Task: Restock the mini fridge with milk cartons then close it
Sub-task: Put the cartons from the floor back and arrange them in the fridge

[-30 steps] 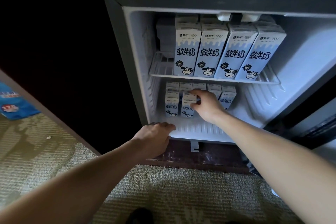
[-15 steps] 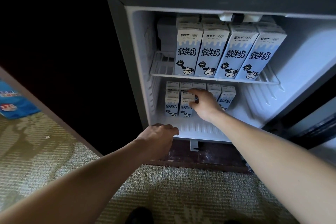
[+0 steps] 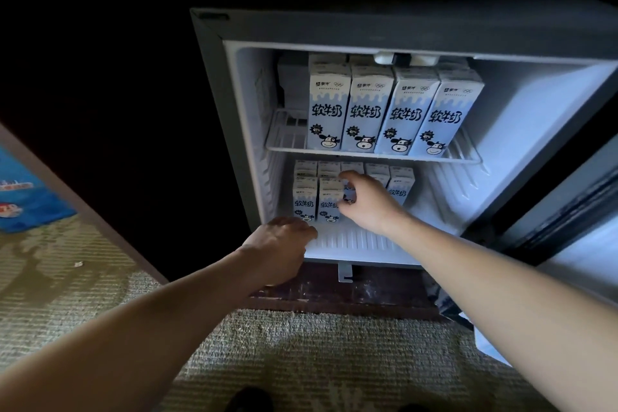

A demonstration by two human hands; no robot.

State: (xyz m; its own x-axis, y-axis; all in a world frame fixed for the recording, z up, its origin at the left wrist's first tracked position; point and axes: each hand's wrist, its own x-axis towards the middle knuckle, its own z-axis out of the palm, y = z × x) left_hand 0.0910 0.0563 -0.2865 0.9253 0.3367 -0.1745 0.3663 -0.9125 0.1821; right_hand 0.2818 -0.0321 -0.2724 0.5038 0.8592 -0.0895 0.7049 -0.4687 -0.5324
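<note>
Four tall milk cartons (image 3: pixel 384 110) fill the wire shelf (image 3: pixel 368 154) of the open mini fridge (image 3: pixel 214 110) from centre to right, leaving a gap only at its left end. Below, smaller cartons (image 3: pixel 305 197) crowd the back left, with the right hand (image 3: pixel 366 204) among them. The ribbed floor (image 3: pixel 361 241) in front and the lower right corner stay open.

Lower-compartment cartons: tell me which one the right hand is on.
The right hand is on the third front carton from the left, mostly hidden behind its fingers; the two front cartons to its left stand untouched, faces fully visible.
</note>
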